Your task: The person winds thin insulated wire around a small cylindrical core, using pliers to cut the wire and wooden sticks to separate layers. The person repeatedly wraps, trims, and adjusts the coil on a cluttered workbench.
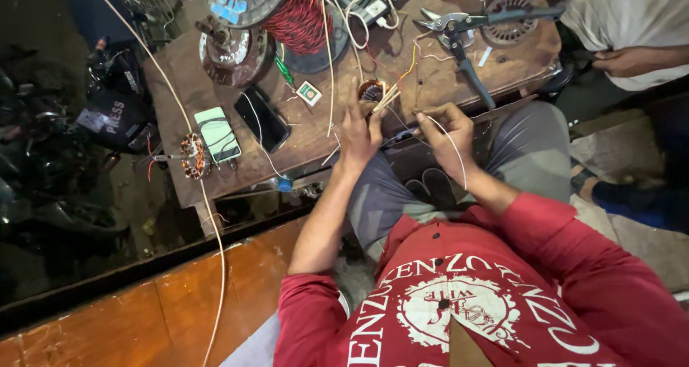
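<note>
Here, left hand (359, 133) fingers closed on small wound coil (372, 90), right hand (446, 133) fingers pinching white wire (453, 146).

Carried on the worn wooden worktop (316, 133): red wire spool (298, 15), two phones (219, 133), shears (459, 33), small coil (372, 90), screwdriver (285, 71).

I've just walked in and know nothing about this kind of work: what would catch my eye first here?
Probably the big spool of red wire at the far edge of the cluttered wooden table. Next, the left hand and right hand at the near edge, working pale wires by a small coil. Large cutters lie far right.
</note>
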